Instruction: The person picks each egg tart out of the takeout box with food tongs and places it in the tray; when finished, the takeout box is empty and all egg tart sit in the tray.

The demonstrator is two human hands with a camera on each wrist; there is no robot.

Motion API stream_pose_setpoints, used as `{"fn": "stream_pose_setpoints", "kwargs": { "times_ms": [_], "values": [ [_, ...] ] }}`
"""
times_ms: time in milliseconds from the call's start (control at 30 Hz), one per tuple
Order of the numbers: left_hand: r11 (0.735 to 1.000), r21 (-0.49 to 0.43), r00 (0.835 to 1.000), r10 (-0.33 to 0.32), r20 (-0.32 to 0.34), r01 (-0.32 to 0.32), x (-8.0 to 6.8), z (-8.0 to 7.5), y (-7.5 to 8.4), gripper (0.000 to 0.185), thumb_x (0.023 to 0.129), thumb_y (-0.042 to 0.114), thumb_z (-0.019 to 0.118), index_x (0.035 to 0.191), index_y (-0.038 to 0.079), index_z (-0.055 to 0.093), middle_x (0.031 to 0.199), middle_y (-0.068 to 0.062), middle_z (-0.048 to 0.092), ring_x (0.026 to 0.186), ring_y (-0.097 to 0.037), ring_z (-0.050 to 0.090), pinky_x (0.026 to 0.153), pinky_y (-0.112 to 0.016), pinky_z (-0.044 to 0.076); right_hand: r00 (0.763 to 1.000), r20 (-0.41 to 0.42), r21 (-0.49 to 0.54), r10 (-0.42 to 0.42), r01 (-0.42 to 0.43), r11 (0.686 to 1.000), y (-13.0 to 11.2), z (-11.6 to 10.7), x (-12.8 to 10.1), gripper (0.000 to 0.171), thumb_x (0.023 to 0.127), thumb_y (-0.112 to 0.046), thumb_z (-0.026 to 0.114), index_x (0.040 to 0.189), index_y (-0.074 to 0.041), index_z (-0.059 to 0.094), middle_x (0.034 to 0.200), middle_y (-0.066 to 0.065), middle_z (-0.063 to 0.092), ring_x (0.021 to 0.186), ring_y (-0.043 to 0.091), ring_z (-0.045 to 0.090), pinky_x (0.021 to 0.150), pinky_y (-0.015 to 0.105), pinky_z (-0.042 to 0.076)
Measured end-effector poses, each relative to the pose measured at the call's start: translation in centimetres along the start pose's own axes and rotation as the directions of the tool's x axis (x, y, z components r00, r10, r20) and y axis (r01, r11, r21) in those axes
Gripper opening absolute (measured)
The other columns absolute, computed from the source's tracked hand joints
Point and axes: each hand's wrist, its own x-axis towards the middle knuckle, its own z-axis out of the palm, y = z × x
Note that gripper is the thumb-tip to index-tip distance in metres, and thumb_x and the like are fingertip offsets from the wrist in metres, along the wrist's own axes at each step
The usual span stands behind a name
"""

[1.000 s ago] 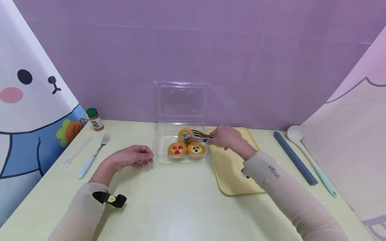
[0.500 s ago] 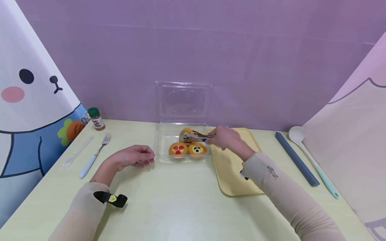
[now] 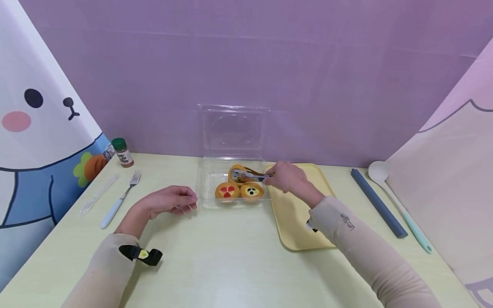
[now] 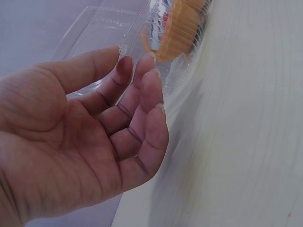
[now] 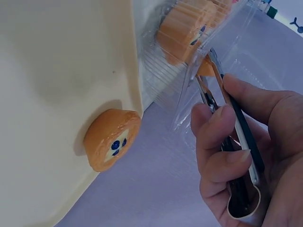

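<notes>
My right hand grips a pair of metal tongs with dark handles. Their tips lie at the back tart in an open clear plastic container; whether they pinch it firmly I cannot tell. In front of it sit a tart with red fruit and a blueberry tart. My left hand holds nothing, its fingers loosely bent beside the container's left front corner. Another blueberry tart rests on the yellow tray, hidden behind my right hand in the head view.
Left on the table are a green-capped jar, a fork and a clear plastic-wrapped item. Right of the tray lie a dark blue bar and a white spoon with a mint handle. The container's lid stands up against the purple backdrop.
</notes>
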Motion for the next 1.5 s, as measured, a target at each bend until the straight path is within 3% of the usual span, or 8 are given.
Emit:
{"fn": "stream_pose_setpoints", "kwargs": {
  "times_ms": [100, 267, 600, 867, 1500],
  "values": [
    [1.000, -0.001, 1.000, 0.006, 0.001, -0.006, 0.0, 0.1, 0.1, 0.034, 0.102, 0.026, 0.057, 0.120, -0.003, 0.057, 0.105, -0.006, 0.067, 0.097, -0.022, 0.063, 0.086, -0.035, 0.053, 1.000, -0.007, -0.006, -0.005, 0.005, 1.000, 0.1, 0.0, -0.2, 0.037, 0.093, -0.041, 0.068, 0.127, -0.028, 0.071, 0.098, 0.000, 0.077, 0.059, 0.018, 0.067, 0.046, 0.030, 0.041],
    [1.000, 0.000, 1.000, 0.005, -0.003, -0.005, 0.1, 0.0, 0.1, 0.034, 0.102, 0.026, 0.058, 0.119, -0.003, 0.057, 0.105, -0.007, 0.067, 0.096, -0.022, 0.063, 0.085, -0.035, 0.053, 0.995, -0.076, -0.029, -0.057, 0.055, 0.998, 0.6, 0.4, -0.5, 0.029, 0.093, -0.041, 0.067, 0.119, -0.033, 0.074, 0.094, 0.000, 0.077, 0.066, 0.015, 0.059, 0.048, 0.032, 0.038],
    [1.000, -0.002, 1.000, -0.002, -0.003, 0.002, 0.2, -0.2, 0.1, 0.034, 0.102, 0.026, 0.057, 0.120, -0.003, 0.057, 0.105, -0.006, 0.067, 0.096, -0.022, 0.062, 0.085, -0.034, 0.053, 0.980, -0.168, -0.021, -0.107, 0.105, 0.994, 1.5, 0.6, -1.4, 0.035, 0.093, -0.043, 0.066, 0.126, -0.032, 0.071, 0.123, 0.000, 0.072, 0.074, 0.018, 0.057, 0.050, 0.035, 0.039],
    [1.000, -0.002, 1.000, 0.001, -0.003, -0.001, 0.3, -0.4, -0.2, 0.035, 0.101, 0.028, 0.059, 0.120, -0.002, 0.057, 0.106, -0.008, 0.067, 0.095, -0.021, 0.062, 0.084, -0.034, 0.053, 0.969, -0.206, 0.000, -0.136, 0.139, 0.990, 2.3, 0.7, -2.0, 0.025, 0.094, -0.044, 0.066, 0.116, -0.034, 0.074, 0.083, -0.004, 0.069, 0.058, 0.016, 0.047, 0.046, 0.033, 0.032],
    [1.000, 0.003, 1.000, 0.000, -0.001, 0.000, 0.3, -0.2, -0.5, 0.037, 0.101, 0.030, 0.060, 0.119, -0.002, 0.058, 0.105, -0.007, 0.067, 0.097, -0.023, 0.063, 0.084, -0.034, 0.054, 0.950, -0.293, 0.100, -0.110, 0.145, 0.984, 4.3, 0.2, -4.1, 0.040, 0.092, -0.041, 0.069, 0.130, -0.029, 0.068, 0.056, -0.008, 0.048, 0.048, 0.012, 0.040, 0.045, 0.030, 0.032]
  ]
}}
